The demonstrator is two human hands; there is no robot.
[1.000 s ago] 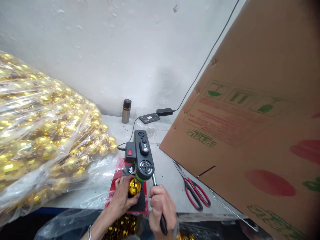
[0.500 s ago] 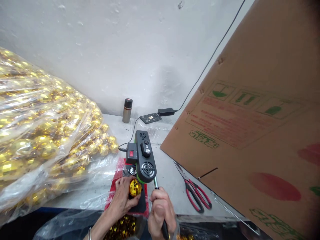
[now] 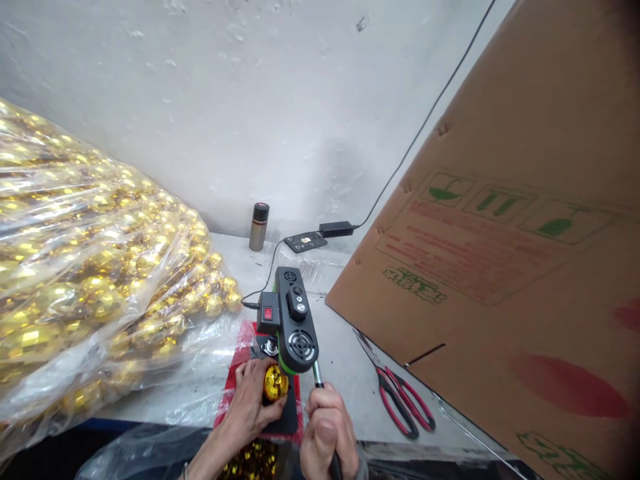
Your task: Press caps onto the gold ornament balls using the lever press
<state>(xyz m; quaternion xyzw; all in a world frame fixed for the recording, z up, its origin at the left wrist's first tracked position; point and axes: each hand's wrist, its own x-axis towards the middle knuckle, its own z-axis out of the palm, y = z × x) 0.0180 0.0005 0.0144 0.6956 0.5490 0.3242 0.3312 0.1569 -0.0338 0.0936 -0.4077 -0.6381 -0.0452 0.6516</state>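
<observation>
Between the thumb and fingers of my left hand (image 3: 253,403) is a shiny gold faceted ball (image 3: 275,383), just below the near end of a black machine (image 3: 296,320) with round grilles and a red switch. My right hand (image 3: 329,433) is wrapped round the black handle of a lever (image 3: 319,375) whose metal rod runs up to the machine. Under the ball lies the machine's black base (image 3: 287,421), on a red sheet (image 3: 234,373). More gold pieces (image 3: 255,460) show below the table edge.
A clear bag of gold balls (image 3: 100,287) fills the left. Red-handled scissors (image 3: 400,393) lie right of my right hand, beside a large cardboard box (image 3: 500,233). Farther back are a small bottle (image 3: 259,227), a flat black device (image 3: 305,241) and a power adapter (image 3: 336,229).
The whole view has shifted slightly, so everything sits a little lower and farther right. Both hands keep their holds on the ball and the lever.
</observation>
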